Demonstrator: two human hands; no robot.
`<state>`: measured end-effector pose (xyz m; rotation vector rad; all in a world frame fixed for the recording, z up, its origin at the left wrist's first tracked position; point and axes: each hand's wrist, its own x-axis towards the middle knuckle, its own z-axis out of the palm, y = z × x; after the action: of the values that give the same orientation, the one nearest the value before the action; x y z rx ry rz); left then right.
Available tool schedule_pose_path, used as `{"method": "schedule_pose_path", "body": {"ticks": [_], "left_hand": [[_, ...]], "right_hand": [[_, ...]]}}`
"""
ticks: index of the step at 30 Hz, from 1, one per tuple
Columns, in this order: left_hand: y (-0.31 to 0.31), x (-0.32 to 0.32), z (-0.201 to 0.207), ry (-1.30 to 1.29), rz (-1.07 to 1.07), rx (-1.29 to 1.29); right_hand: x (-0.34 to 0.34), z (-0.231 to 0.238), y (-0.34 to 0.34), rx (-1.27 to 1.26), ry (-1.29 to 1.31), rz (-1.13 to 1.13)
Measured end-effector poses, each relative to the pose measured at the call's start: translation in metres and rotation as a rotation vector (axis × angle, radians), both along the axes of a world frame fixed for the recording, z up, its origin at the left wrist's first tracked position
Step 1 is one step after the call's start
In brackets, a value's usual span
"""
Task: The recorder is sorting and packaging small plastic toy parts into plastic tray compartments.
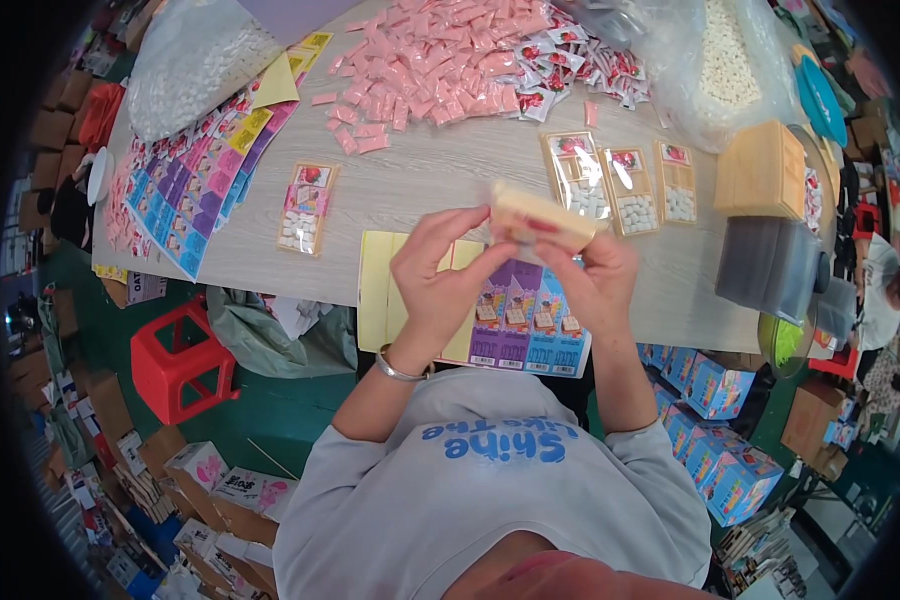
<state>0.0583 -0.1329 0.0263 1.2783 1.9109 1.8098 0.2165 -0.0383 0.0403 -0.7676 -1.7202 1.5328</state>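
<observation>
Above the near edge of the table, both my hands grip a small cream-coloured plastic tray (pixel 542 222), tilted and smeared by motion. My left hand (pixel 440 262) pinches its left end between thumb and fingers. At the other end, my right hand (pixel 602 275) closes on it; the contents are too blurred to make out. Below the hands lie printed label sheets (pixel 530 318) in purple and blue, beside a pale yellow sheet (pixel 382 290). Just beyond my right hand stand several filled trays (pixel 633 200) with white pieces and strawberry-print sachets. Another filled tray (pixel 308 210) lies farther left.
Pink packets (pixel 430 65) and strawberry sachets (pixel 570 70) are heaped at the back. Plastic bags of white pieces (pixel 205 65) sit in both far corners. Stacked cream trays (pixel 760 170) and a grey bin (pixel 770 260) line the right edge. A red stool (pixel 175 360) stands left.
</observation>
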Motion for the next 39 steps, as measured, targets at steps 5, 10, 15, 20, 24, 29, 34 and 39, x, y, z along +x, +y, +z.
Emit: {"method": "schedule_pose_path", "body": {"ticks": [5,10,15,20,24,29,34,39], "left_hand": [[-0.012,-0.003,-0.005,-0.152,-0.323,0.091],[-0.016,-0.014,0.004,-0.321,-0.494,-0.004],[-0.056,-0.079,-0.014,-0.387,-0.424,-0.227],[-0.075,-0.212,-0.026,-0.561,-0.035,-0.251],[-0.087,-0.252,-0.057,-0.193,0.144,-0.638],[-0.078,-0.223,-0.062,0.873,0.535,-0.831],[-0.032,-0.104,-0.04,0.405,-0.094,-0.488],[-0.026,-0.038,-0.057,0.508,-0.27,-0.543]], "right_hand": [[0.002,0.004,0.008,-0.129,0.107,0.219],[0.001,-0.008,0.002,0.014,-0.111,0.174],[-0.004,-0.006,0.033,0.191,-0.128,0.314],[0.039,-0.029,0.077,0.93,-0.815,-0.015],[0.031,-0.061,0.07,0.926,-0.878,0.102],[-0.01,-0.075,0.037,0.912,-0.705,0.102],[-0.017,-0.063,0.017,0.696,-0.394,-0.12],[-0.003,-0.062,-0.005,0.892,-0.537,0.054]]}}
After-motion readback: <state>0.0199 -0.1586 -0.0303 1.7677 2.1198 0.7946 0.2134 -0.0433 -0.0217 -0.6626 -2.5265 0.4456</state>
